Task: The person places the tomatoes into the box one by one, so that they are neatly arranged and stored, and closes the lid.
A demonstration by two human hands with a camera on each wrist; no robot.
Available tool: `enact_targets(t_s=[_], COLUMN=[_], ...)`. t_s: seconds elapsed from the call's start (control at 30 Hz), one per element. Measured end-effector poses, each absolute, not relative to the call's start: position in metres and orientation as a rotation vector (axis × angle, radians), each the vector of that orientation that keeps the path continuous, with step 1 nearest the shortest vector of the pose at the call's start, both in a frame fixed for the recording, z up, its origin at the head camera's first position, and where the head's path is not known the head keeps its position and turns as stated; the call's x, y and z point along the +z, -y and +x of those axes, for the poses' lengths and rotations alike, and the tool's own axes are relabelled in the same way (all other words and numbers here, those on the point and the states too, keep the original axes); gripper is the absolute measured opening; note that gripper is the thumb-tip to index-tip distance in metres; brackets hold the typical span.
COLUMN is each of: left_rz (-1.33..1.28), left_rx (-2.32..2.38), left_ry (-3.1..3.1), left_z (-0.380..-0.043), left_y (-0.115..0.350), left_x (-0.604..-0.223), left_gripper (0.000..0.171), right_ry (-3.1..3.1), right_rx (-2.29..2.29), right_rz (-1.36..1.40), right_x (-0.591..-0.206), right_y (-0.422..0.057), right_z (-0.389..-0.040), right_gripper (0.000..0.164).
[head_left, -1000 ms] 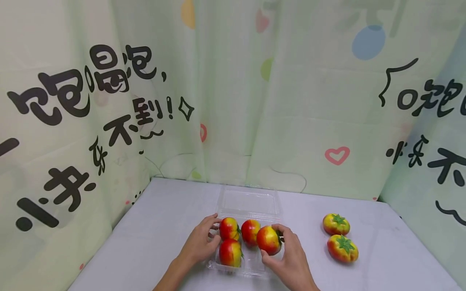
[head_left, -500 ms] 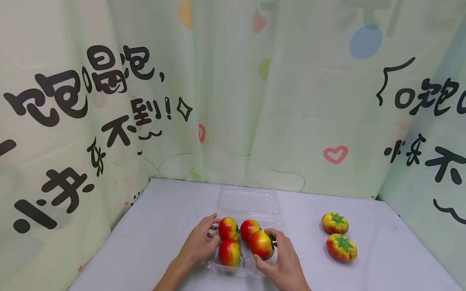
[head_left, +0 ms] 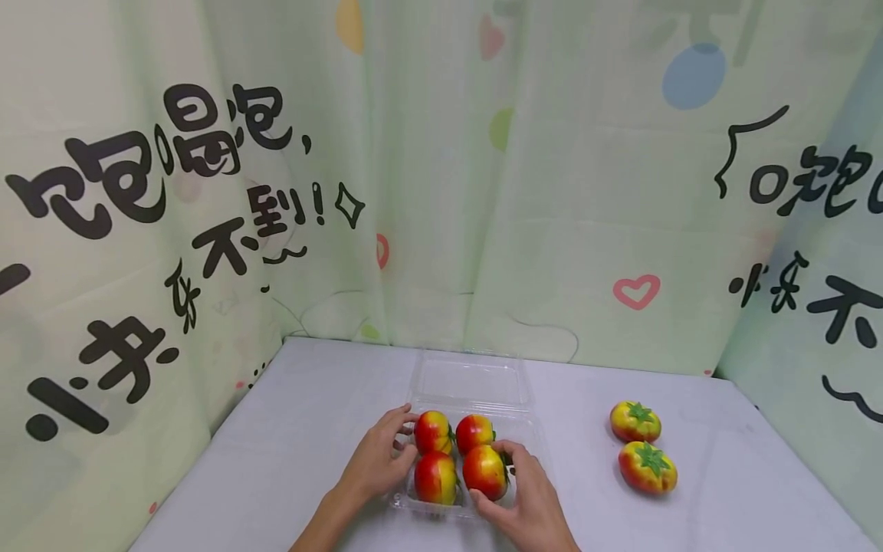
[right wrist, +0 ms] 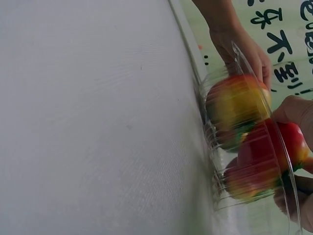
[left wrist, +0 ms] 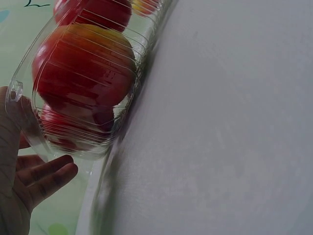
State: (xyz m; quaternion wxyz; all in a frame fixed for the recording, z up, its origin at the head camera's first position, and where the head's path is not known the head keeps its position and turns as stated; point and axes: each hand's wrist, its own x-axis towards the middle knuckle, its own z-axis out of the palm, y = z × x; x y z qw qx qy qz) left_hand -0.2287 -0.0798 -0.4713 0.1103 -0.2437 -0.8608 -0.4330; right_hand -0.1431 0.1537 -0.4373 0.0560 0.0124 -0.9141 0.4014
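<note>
A hinged clear plastic box (head_left: 476, 512) lies with its lid (head_left: 472, 381) folded back. Three red-and-yellow tomatoes with green leafy tops sit inside: one at back left (head_left: 433, 432), one at front left (head_left: 435, 477) and one at back right (head_left: 473, 434). My right hand (head_left: 526, 498) grips a fourth tomato (head_left: 485, 471) between thumb and fingers, low at the box's front right. It overlaps the box wall in the right wrist view. My left hand (head_left: 378, 456) rests at the box's left side, fingers relaxed near its rim, also seen beside the box wall (left wrist: 88, 137).
Two more tomatoes lie to the right on the white table (head_left: 290, 460), a farther one (head_left: 635, 422) and a nearer one (head_left: 648, 468). A printed pale green curtain (head_left: 441, 192) hangs behind the table and along both sides.
My right hand has carried its tomato left and down, from the box's right side into the front right of the box. My left hand has stayed at the box's left side.
</note>
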Motion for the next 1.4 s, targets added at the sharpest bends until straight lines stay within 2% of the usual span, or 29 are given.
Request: enact_targets(t_s=[0.9, 1.4], left_rz=[-0.716, -0.697], left_rx=[-1.263, -1.263], left_ry=[2.523, 2.552], left_z=[-0.2297, -0.2286], left_y=[0.0792, 0.0796], left_x=[-0.4732, -0.4717], left_gripper=[0.037, 0.039], right_ry=[2.960, 2.948], right_rx=[1.168, 1.174], right_rz=[-0.020, -0.002], right_x=[-0.4397, -0.4353], right_y=[-0.1535, -0.1552], right_z=[-0.1472, -0.1446], right_gripper=[0.084, 0.075])
